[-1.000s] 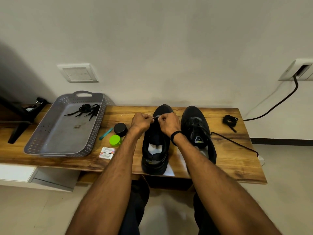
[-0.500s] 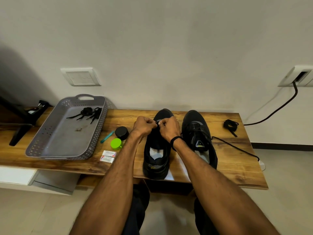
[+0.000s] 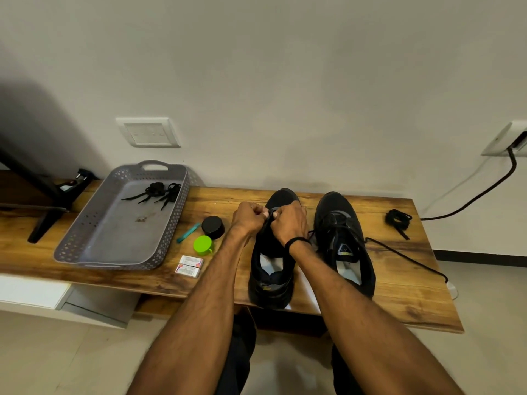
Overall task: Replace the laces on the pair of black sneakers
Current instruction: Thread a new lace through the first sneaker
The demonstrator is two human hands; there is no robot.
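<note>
Two hands: the left hand [image 3: 247, 220] and right hand [image 3: 290, 223] have closed in on each other in the last second. Their thumbs now nearly touch over the toe-end eyelets.
Finger state: both sets of fingers are curled. Thumb and forefinger of each hand pinch what appears to be a thin black lace [image 3: 267, 225]; the tip is too small to confirm.
Task meaning: judged as threading at the first eyelet row, so lacing of this shoe is at an early stage.
Work item: the left black mesh sneaker [image 3: 271, 283] stands sole-down on the brown wooden bench [image 3: 399, 297].
Long axis: runs away from the person; the toe faces the wall and the heel sits at the near edge.
Right of it: the second black sneaker [image 3: 339, 215] lies parallel, with a loose lace [image 3: 405, 258] trailing farther right.
Left of it: the grey perforated plastic tray [image 3: 174, 223] holds bundled black laces [image 3: 155, 192].
</note>
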